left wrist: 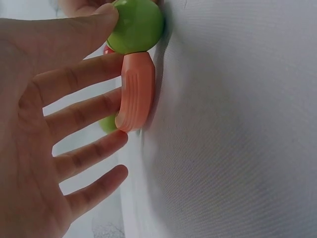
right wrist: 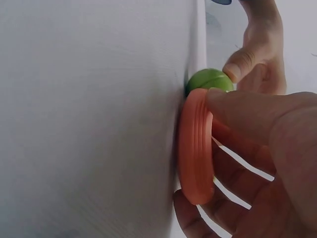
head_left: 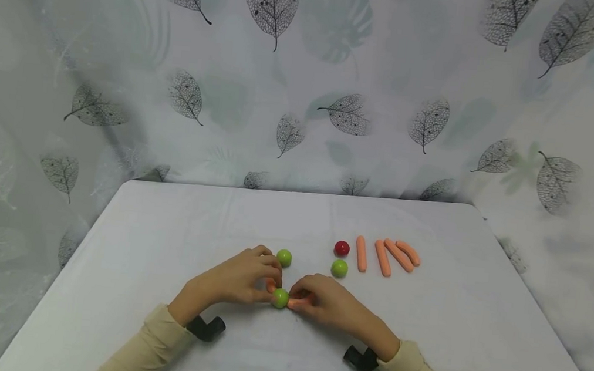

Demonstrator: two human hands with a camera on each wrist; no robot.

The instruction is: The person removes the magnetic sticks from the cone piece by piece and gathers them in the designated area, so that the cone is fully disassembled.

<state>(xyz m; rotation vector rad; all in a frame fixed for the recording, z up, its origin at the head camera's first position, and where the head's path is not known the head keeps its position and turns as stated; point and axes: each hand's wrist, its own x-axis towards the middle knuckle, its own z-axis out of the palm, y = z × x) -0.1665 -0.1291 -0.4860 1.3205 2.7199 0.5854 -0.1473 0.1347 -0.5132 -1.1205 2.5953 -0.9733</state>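
A glossy green ball (head_left: pixel 280 298) sits on the white table between the two hands. My left hand (head_left: pixel 246 276) pinches it, thumb on the ball and index finger by the joint with a short orange stick (left wrist: pixel 137 91). That stick touches the ball, and the other left fingers spread out behind it. From the other side, my right hand (head_left: pixel 333 302) holds a curved orange stick (right wrist: pixel 195 148) with thumb and fingers. This stick's end meets the green ball; whether it is joined there I cannot tell.
Another green ball (head_left: pixel 284 258) lies just beyond the left fingers. Farther right are a red ball (head_left: pixel 341 248), a green ball (head_left: pixel 340 268) and several loose orange sticks (head_left: pixel 383 258). Leaf-patterned cloth (head_left: pixel 258 147) hangs behind the white table (head_left: pixel 194 212).
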